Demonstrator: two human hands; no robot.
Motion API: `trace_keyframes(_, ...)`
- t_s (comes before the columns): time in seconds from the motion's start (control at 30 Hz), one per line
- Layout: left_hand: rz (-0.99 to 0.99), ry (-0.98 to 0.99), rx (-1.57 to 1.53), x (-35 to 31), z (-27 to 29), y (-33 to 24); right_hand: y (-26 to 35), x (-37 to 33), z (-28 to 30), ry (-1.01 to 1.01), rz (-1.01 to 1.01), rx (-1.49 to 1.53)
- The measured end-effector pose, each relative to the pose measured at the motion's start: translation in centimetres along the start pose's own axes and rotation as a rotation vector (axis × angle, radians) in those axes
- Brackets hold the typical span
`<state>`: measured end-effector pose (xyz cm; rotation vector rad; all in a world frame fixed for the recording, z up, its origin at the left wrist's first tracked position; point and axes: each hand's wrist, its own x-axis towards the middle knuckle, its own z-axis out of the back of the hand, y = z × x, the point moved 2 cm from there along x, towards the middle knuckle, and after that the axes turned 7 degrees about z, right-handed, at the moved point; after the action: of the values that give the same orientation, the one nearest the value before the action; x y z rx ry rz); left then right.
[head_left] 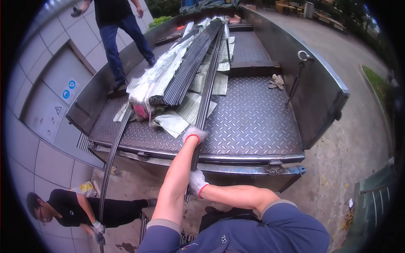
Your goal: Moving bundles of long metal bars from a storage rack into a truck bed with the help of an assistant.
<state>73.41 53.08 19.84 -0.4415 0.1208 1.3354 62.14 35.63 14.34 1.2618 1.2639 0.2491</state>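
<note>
Several long, dark metal bars [206,92] slope from the truck bed out over its rear edge toward me. My left hand [195,134], in a white knit glove with a red cuff, is closed around them just inside the bed's edge. Lower down, beyond the edge, my right hand [197,182], gloved the same way, grips their near end from the right. Its fingertips are partly hidden by the bars. Left of these lies a big bundle of similar bars [185,69], partly covered by torn silvery wrapping [156,80].
A co-worker [76,206] at lower left grips another long bar [110,164]. Another person [122,33] stands on the bed's far left. The bed has high side walls [299,46], crosswise beams [255,69], loose gloves [276,82] and a lowered tailgate [236,175].
</note>
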Motion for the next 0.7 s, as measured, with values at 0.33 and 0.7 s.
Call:
trace_keyframes(0.33, -0.067, 0.081, -0.139, -3.8, -1.0, 5.8, 1.4, -9.3, -1.1, 0.041, 0.122, 0.046)
trace_keyframes(0.7, -0.104, 0.166, -0.334, -24.5, 3.2, 19.6, -1.0, -12.7, 3.9, 1.143, 0.724, -1.119)
